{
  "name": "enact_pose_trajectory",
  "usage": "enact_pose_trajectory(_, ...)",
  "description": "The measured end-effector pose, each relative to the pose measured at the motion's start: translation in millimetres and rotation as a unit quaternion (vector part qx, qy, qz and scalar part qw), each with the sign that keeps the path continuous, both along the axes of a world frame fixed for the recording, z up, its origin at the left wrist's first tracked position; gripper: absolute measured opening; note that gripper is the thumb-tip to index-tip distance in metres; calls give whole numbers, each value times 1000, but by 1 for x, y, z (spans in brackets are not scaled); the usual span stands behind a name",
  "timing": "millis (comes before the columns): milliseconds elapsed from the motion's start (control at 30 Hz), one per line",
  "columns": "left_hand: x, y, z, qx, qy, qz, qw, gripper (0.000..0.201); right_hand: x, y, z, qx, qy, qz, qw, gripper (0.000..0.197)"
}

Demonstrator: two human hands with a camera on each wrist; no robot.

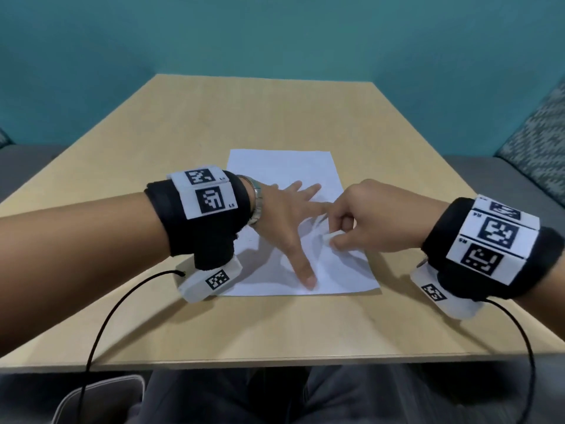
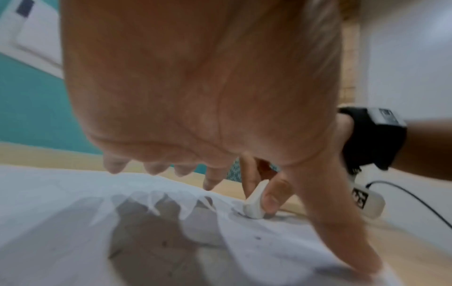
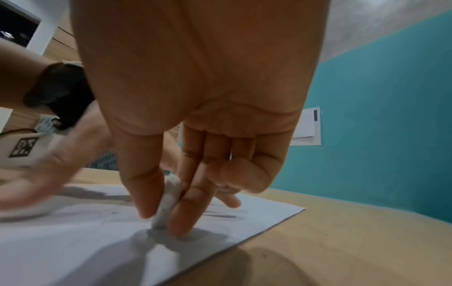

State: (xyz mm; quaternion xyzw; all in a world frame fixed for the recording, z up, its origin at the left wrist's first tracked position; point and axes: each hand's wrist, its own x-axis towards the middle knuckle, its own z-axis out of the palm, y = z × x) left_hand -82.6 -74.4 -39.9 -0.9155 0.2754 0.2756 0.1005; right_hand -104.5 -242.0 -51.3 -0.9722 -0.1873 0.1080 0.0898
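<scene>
A white sheet of paper point(image 1: 284, 166) lies flat on the light wooden table point(image 1: 195, 123). My left hand point(image 1: 284, 215) is spread over the sheet point(image 2: 61, 222), fingertips and thumb pressing it down, fingers straight. My right hand point(image 1: 360, 218) pinches a small white eraser point(image 1: 328, 237) between thumb and fingers and holds its end against the paper. The left wrist view shows the eraser point(image 2: 254, 203) touching the sheet beside faint pencil marks. In the right wrist view the eraser point(image 3: 167, 203) sits between the thumb and two fingers, tip on the paper point(image 3: 73, 241).
Teal wall point(image 1: 275, 35) stands behind the table. A patterned cushion point(image 1: 538, 148) lies at the right on a grey bench. Black cables point(image 1: 104, 316) run from both wrist cameras off the table's near edge. My lap shows below the table's near edge.
</scene>
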Motion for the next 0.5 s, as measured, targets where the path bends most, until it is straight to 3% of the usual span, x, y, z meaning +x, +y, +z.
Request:
enact_pose_trajectory(200,22,3,-18,2,44,-9,999,127,6,4,-2,6,-13,-10,1000,17)
enact_pose_trajectory(333,26,5,-26,-40,44,-24,998,108,-5,15,-4,47,65,47,996,16)
enact_pose_trajectory(433,27,6,-28,-45,38,-36,998,116,7,10,-3,45,20,22,999,13)
enact_pose_trajectory(500,24,5,-25,-48,32,-42,997,99,6,13,-4,50,23,22,998,15)
